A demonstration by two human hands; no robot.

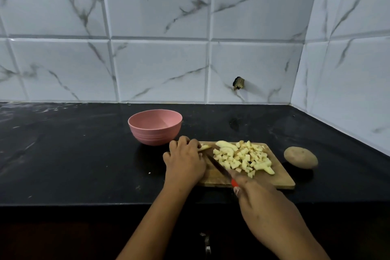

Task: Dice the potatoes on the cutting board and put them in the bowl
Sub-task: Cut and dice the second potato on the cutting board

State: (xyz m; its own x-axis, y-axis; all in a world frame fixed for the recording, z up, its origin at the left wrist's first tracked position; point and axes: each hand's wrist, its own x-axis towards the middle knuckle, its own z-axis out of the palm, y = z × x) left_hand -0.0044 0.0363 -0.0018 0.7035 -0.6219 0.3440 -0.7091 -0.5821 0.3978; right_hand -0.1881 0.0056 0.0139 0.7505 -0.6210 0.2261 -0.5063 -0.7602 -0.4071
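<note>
A wooden cutting board [280, 177] lies on the black counter. On it sits a heap of diced potato [242, 158] with a few larger slices [226, 145] at the back. My left hand [185, 160] rests at the board's left end, its fingers curled over a potato strip [204, 147]. My right hand [257, 196] grips a knife with a red handle [234, 182]; its dark blade [217, 165] points up-left, right beside the left hand. A pink bowl [155, 127] stands behind the board's left corner, and nothing shows inside it.
A whole unpeeled potato [300, 157] lies on the counter right of the board. White marble-look tiled walls rise behind and on the right. The counter's front edge [84, 205] runs below the board.
</note>
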